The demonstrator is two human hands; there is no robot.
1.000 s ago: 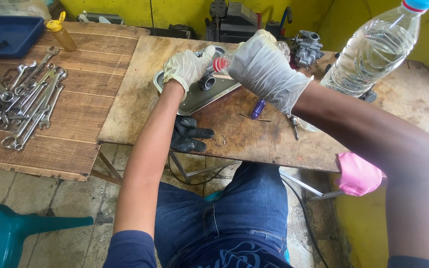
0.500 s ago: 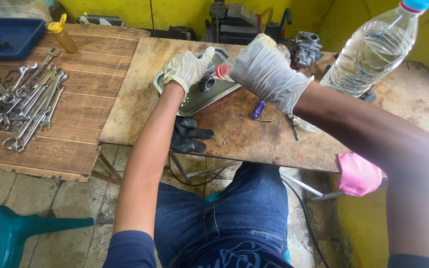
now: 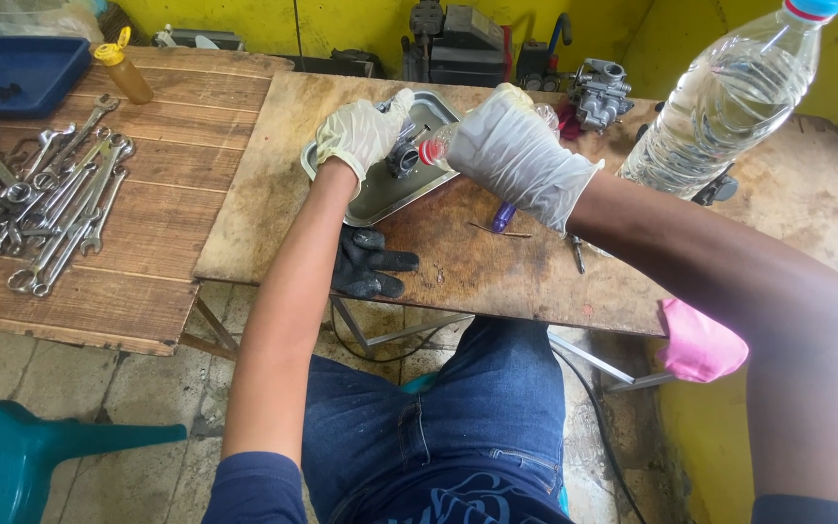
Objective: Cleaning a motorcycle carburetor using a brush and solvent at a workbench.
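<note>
We steady a small metal part [image 3: 402,158] over the steel tray [image 3: 380,199] with our gloved left hand [image 3: 363,131] closed round it, while our right hand [image 3: 511,150] grips a tipped, red-capped squeeze bottle [image 3: 435,148] (drips land inside).

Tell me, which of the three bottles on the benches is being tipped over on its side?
The small clear bottle with the red cap, gripped in the right hand over the metal tray. The big clear water bottle and the little amber bottle both stand upright, untouched.
</note>
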